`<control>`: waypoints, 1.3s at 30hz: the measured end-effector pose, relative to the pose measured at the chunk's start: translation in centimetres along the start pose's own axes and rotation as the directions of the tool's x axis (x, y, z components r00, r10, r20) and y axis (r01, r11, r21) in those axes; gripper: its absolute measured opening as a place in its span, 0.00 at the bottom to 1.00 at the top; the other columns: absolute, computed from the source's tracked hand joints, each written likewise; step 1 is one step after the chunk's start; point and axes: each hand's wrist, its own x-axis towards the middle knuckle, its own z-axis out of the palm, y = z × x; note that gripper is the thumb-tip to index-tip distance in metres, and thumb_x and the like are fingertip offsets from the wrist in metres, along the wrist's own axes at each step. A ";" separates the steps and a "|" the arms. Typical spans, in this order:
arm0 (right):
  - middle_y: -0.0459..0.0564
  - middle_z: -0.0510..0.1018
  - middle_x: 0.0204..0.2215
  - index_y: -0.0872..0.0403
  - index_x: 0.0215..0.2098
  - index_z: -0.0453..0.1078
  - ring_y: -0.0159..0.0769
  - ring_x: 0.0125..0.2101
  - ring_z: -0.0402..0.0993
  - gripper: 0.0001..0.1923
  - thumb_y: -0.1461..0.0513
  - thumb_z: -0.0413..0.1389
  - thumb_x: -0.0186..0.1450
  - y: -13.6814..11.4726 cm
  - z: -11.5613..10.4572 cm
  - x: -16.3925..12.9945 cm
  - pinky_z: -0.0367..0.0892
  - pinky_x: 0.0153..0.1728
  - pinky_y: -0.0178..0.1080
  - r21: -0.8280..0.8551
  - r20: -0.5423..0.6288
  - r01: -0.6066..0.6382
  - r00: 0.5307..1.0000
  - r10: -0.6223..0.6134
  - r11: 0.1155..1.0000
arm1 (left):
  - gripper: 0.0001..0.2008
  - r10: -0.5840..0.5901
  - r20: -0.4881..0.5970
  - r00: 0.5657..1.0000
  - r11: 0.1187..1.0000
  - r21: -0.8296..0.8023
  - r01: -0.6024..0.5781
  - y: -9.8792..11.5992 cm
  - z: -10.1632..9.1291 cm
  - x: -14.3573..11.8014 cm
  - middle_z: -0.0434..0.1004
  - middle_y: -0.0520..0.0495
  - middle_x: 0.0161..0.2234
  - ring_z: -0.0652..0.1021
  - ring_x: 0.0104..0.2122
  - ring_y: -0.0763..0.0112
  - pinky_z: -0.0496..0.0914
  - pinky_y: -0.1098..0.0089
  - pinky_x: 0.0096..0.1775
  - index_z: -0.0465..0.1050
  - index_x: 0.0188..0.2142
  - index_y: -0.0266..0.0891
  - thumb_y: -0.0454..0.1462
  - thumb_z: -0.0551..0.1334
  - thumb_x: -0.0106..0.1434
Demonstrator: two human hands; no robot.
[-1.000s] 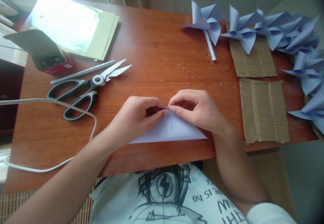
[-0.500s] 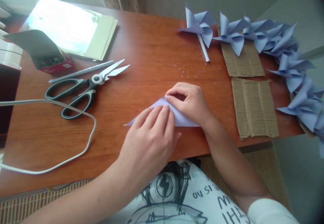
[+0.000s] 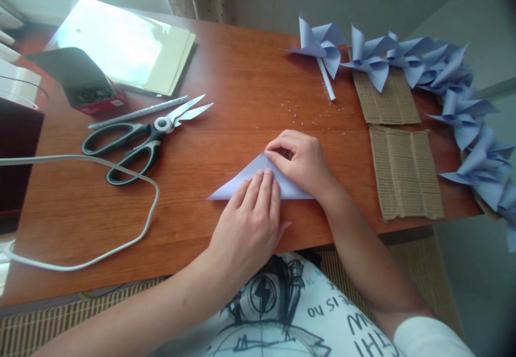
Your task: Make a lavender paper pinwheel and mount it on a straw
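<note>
While held flat near the front edge of the red-brown wooden table (image 3: pixel 242 93), lies as a pale lilac folded paper triangle (image 3: pixel 237 186), apex pointing away from the body, long edge toward it.

Left hand (image 3: pixel 250 222): palm down, fingers straight and close together, tips pressing the middle of the triangle.

Right hand (image 3: pixel 302 161): fingers curled, tips bearing on the apex; thumb hidden beneath, so pinch or plain press cannot be told.

Step in hand, as judged: setting the crease of a diagonal fold, corners held matched at the apex. Next move, as judged, calls for keeping the apex pinned and running firm, even pressure outward along the fold without letting the 2 layers slip.

Left of the work: black-handled steel scissors (image 3: pixel 141 136), blades open, beside a thin rolled paper stick (image 3: pixel 139 112); a looping white cable (image 3: pixel 149 206); an open red box of small metal pieces (image 3: pixel 86 91).

Right of the work: 2 brown corrugated cardboard pieces (image 3: pixel 405 171), and a row of finished lilac paper pinwheels (image 3: pixel 322 45) along the far and right edges.
</note>
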 end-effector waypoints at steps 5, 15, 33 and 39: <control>0.48 0.79 0.31 0.52 0.30 0.75 0.37 0.34 0.74 0.07 0.68 0.59 0.65 -0.1 0.1 -0.1 0.67 0.37 0.39 -0.050 0.005 0.014 1.000 -0.014 0.999 | 0.30 0.008 0.001 1.000 1.000 0.019 -0.008 0.1 0.3 -0.2 0.63 0.22 0.65 0.68 0.65 0.40 0.66 0.50 0.63 0.65 0.63 0.15 0.40 0.56 0.71; 0.49 0.77 0.35 0.52 0.35 0.73 0.39 0.38 0.72 0.05 0.67 0.59 0.67 0.4 0.3 -0.3 0.67 0.43 0.40 -0.125 -0.001 0.089 0.996 -0.090 0.988 | 0.29 0.011 0.011 1.000 0.999 0.043 -0.011 0.2 0.3 -0.1 0.63 0.22 0.65 0.68 0.65 0.40 0.66 0.50 0.63 0.65 0.63 0.16 0.40 0.56 0.71; 0.49 0.81 0.34 0.53 0.33 0.79 0.40 0.39 0.76 0.04 0.66 0.63 0.66 0.1 0.1 0.3 0.67 0.44 0.40 -0.139 0.054 -0.006 0.998 0.014 0.990 | 0.37 -0.012 0.056 0.998 1.000 0.000 0.012 1.8 0.8 -2.0 0.55 0.24 0.69 0.60 0.69 0.41 0.57 0.51 0.68 0.60 0.66 0.17 0.49 0.54 0.72; 0.49 0.81 0.35 0.53 0.34 0.79 0.40 0.40 0.75 0.04 0.65 0.62 0.67 -0.1 0.0 0.3 0.66 0.45 0.41 -0.165 0.075 -0.012 0.997 0.025 0.986 | 0.48 0.005 0.058 0.998 0.998 -0.071 -0.001 1.5 2.2 -2.8 0.47 0.21 0.71 0.51 0.72 0.38 0.48 0.49 0.70 0.53 0.69 0.16 0.60 0.49 0.69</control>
